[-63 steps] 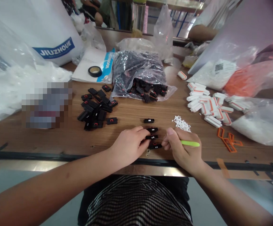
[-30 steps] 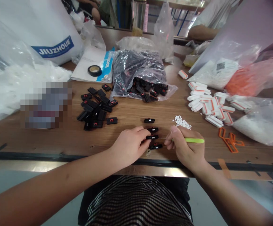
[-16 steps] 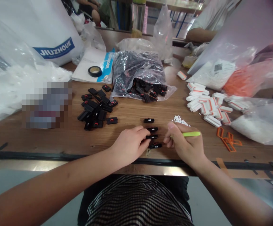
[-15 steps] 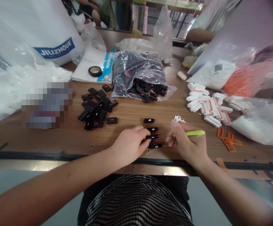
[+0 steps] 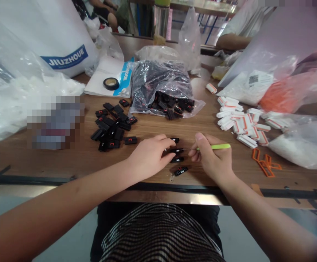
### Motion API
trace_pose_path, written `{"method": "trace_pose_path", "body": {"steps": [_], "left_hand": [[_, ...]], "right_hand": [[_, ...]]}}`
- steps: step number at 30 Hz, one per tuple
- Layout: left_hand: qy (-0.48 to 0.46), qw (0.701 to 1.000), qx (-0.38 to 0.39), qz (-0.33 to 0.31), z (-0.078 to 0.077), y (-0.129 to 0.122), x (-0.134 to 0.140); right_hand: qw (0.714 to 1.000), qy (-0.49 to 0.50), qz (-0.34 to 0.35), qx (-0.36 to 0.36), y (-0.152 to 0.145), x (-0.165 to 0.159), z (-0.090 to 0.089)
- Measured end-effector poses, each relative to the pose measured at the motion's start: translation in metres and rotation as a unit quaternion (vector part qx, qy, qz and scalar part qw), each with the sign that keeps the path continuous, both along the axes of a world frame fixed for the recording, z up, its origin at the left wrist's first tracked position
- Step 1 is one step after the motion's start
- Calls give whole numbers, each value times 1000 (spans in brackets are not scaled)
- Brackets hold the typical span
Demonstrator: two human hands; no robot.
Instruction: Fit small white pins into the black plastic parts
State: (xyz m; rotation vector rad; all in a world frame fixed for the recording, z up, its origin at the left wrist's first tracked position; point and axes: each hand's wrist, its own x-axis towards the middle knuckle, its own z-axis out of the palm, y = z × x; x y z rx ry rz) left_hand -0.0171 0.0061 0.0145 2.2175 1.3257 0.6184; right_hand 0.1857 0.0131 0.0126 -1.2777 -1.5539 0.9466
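Head view, and up the row went the left hand (image 5: pixel 150 154)! A second earlier its thumb and finger had been on the third block (image 5: pixel 178 159), counting from the far side; now they pinched the left end of the second block (image 5: pixel 177 150), parted only by the block's own width. That put the second block right between the two hands, on the table (image 5: pixel 147 125). The third block lay loose just nearer the person, and the nearest block (image 5: pixel 180 171) had swung to a steeper slant (no fingers on that one). Over came the right hand (image 5: pixel 214 156) too, curled snugly round the green pick (image 5: pixel 220 146), its thin needle pointing left at the second block's right end. Touching, or just short? Too fine to tell. The little white bits, in plain sight beyond that hand earlier, had dropped from view, most likely behind it. As for what it all meant: the third block looked done with for now, and the attention had passed to its neighbour. The far block (image 5: pixel 176 140) sat partly masked by the left fingers, while the black heap (image 5: pixel 118 134) off to the left lay undisturbed.
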Motion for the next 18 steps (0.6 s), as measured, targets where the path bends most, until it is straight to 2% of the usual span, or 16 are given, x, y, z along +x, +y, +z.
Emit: {"method": "trace_pose_path", "body": {"steps": [5,11,18], "left_hand": [[-9,1000,-7,-8,-9,1,3],[-11,1000,-6,-5,-10,0,4],[-16,1000,-21,-3,-9,1,6]], "right_hand": [[1000,-2,2,3,-1,0,-1],[1000,-18,11,12,-2,1,-1],[995,-50,28,79,-6,1,0]]}}
